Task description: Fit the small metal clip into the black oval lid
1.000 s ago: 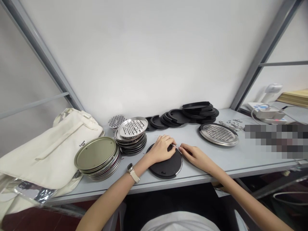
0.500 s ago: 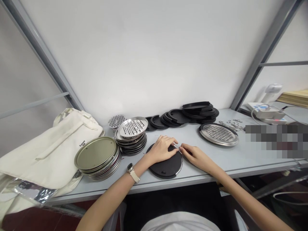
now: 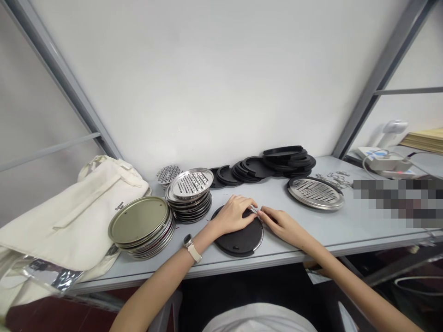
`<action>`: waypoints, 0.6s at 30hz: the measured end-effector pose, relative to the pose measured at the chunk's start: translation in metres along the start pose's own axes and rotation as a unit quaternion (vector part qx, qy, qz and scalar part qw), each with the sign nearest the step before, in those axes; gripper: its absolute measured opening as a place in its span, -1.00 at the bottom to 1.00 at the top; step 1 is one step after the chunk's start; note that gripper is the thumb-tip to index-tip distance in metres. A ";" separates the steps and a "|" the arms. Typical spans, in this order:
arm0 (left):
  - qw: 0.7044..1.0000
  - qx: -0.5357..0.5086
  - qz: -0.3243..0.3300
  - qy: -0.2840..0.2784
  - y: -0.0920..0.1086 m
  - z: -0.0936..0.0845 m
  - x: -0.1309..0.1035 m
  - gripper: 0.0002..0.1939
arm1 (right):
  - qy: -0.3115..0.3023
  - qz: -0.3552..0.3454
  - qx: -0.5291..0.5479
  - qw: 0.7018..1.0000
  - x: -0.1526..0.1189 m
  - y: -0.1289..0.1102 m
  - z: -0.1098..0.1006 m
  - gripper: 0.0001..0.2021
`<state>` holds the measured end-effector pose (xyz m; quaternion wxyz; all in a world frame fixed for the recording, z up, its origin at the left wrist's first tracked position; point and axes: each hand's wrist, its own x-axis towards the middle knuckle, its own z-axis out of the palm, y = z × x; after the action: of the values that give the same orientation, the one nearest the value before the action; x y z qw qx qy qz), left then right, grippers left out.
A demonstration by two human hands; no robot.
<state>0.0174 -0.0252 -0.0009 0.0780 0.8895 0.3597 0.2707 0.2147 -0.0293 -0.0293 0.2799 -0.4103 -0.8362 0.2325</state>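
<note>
A black round disc [image 3: 238,237] with a raised rim lies on the table's front part, a small dark knob near its front. My left hand [image 3: 235,213] rests over its top, thumb and forefinger closed around a thin metal wire clip [image 3: 254,210] at the disc's right edge. From the right, my right hand [image 3: 278,223] pinches the same clip between thumb and fingertips. The clip is mostly hidden by the fingers, and I cannot tell whether it is fastened to the disc.
Left are stacked olive lids [image 3: 140,221], metal grater discs [image 3: 192,183] and a cream bag [image 3: 76,212]. Black rings and discs [image 3: 258,167] pile along the wall. A slotted grater disc [image 3: 314,192] and loose wire clips [image 3: 339,177] lie right, near a white device [image 3: 380,159].
Both hands stay at the disc's edge with almost no movement. The whole view has shifted very slightly.
</note>
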 end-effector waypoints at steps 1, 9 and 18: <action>1.000 -0.001 0.002 0.000 0.000 0.000 0.000 -0.86 | -0.001 0.000 -0.001 1.000 0.000 0.000 0.000 -0.65; 1.000 -0.001 0.014 0.005 -0.001 0.001 0.000 -0.87 | -0.011 -0.010 0.003 1.000 -0.002 0.000 -0.001 -0.74; 1.000 -0.006 0.013 0.006 -0.002 0.001 0.001 -0.87 | -0.025 -0.003 -0.025 0.999 -0.001 0.000 -0.002 -0.83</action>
<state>0.0174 -0.0236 -0.0022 0.0780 0.8923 0.3464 0.2790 0.2163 -0.0299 -0.0284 0.2490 -0.4088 -0.8497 0.2210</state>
